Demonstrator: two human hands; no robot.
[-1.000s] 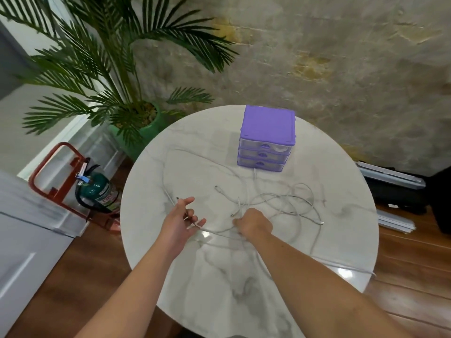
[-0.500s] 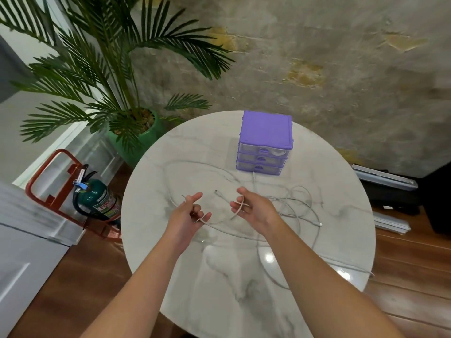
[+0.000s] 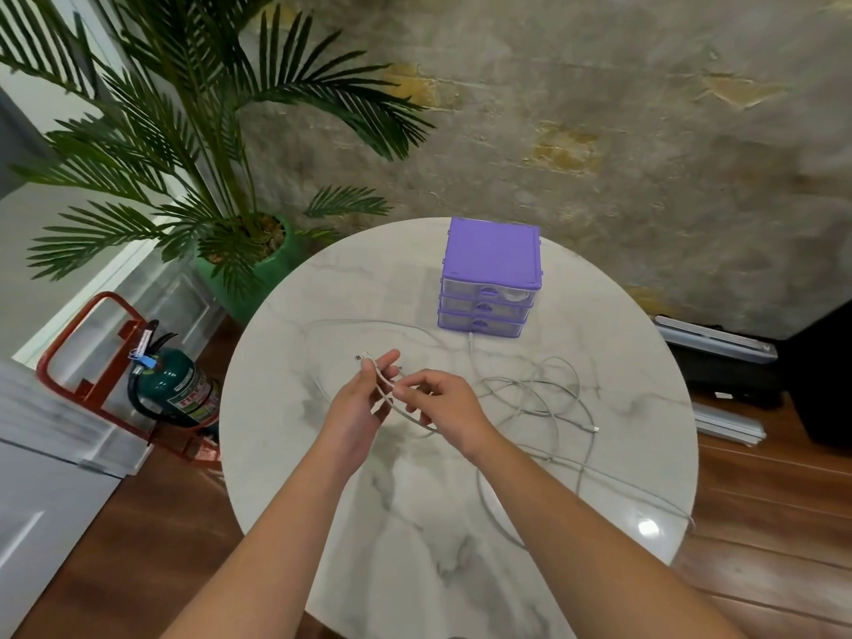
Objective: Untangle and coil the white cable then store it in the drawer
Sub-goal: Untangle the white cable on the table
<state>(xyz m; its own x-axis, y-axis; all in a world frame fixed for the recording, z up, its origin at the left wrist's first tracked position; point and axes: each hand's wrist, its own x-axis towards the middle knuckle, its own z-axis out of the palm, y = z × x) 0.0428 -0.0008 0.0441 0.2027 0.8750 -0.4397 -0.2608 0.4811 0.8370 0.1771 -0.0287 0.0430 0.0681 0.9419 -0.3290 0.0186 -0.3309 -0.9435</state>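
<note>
The left hand (image 3: 357,405) holds one end of the white cable (image 3: 537,392) up off the counter (image 3: 461,523), plug tip poking out past its fingers, likely to serve as the fixed anchor around which loops can be wound. The right hand (image 3: 440,401) pinches the same strand just beside it, fingers curled, seemingly ready to feed slack across. Most of the cable lies loosely tangled on the counter to the right, one run trailing over the near edge, while the purple drawer unit (image 3: 491,279) waits closed at the far side.
</note>
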